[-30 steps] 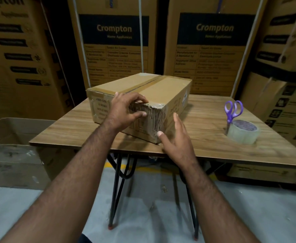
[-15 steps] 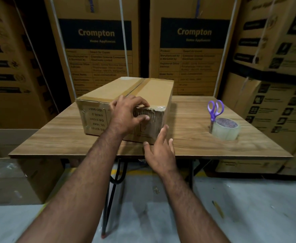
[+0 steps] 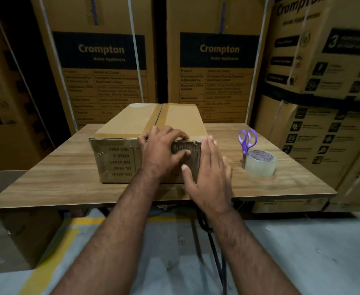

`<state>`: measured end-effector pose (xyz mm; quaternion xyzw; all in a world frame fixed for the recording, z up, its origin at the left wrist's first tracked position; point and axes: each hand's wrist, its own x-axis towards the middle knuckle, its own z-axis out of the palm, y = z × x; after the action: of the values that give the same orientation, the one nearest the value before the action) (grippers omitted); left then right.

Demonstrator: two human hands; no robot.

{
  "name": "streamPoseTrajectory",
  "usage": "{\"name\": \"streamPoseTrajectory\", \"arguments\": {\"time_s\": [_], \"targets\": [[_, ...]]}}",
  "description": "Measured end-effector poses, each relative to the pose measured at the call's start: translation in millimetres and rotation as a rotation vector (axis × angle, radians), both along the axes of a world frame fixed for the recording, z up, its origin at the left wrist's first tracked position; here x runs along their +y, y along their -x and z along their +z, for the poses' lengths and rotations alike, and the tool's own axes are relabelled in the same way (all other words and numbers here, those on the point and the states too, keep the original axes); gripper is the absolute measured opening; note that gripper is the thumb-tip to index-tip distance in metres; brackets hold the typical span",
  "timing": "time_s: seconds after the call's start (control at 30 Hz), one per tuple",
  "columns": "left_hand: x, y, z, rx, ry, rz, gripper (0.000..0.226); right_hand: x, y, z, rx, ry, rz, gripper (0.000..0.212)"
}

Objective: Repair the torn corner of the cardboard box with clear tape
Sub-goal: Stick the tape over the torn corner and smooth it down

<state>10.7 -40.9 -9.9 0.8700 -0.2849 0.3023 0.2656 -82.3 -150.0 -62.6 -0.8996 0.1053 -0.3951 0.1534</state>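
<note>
Cardboard box (image 3: 132, 133) — near corner torn, corrugation bare — left hand (image 3: 162, 152) grasping it, right hand (image 3: 211, 173) flat, released.

- Light wood-grain table top (image 3: 57, 177) on thin black metal legs, standing on a grey concrete floor (image 3: 302, 252) with a yellow painted line.
- Brown rectangular cardboard box (image 3: 115, 158) with brown tape along its top seam, on the table's middle before me, its near right corner torn.
- Roll of clear tape (image 3: 260, 163), lying flat to my right, well apart from the box.
- Purple-handled scissors (image 3: 247, 141), standing upright just beside the roll.
</note>
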Motion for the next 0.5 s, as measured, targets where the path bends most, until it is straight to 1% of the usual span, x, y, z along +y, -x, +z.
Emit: {"name": "streamPoseTrajectory", "arguments": {"time_s": [0.07, 0.13, 0.17, 0.2, 0.27, 0.33, 0.37, 0.43, 0.5], "targets": [[2, -2, -1, 0.001, 0.005, -0.014, 0.039, -6, -3, 19, 0.102, 0.095, -0.016, 0.082], [3, -2, -1, 0.006, 0.007, -0.030, 0.038, -12, -11, 33, 0.229, 0.162, -0.038, 0.086], [4, -2, 0, 0.012, 0.005, -0.038, 0.038, -15, -17, 40, 0.272, 0.163, -0.038, 0.087], [5, -2, 1, 0.019, 0.003, -0.048, 0.038, -19, -21, 46, 0.309, 0.133, -0.025, 0.089], [10, -3, 3, 0.041, 0.012, -0.091, 0.036, -28, -27, 58, 0.351, 0.002, 0.025, 0.095], [18, -5, 3, 0.044, 0.029, -0.131, 0.034, -37, -25, 64, 0.328, -0.094, 0.060, 0.100], [23, -6, 2, 0.022, 0.036, -0.125, 0.034, -39, -22, 64, 0.282, -0.107, 0.073, 0.098], [34, -11, -2, -0.046, 0.053, -0.025, 0.035, -36, -17, 63, 0.170, -0.084, 0.109, 0.084], [42, -18, -7, -0.065, 0.088, 0.082, 0.042, -27, -17, 57, 0.102, -0.002, 0.139, 0.067]]}}
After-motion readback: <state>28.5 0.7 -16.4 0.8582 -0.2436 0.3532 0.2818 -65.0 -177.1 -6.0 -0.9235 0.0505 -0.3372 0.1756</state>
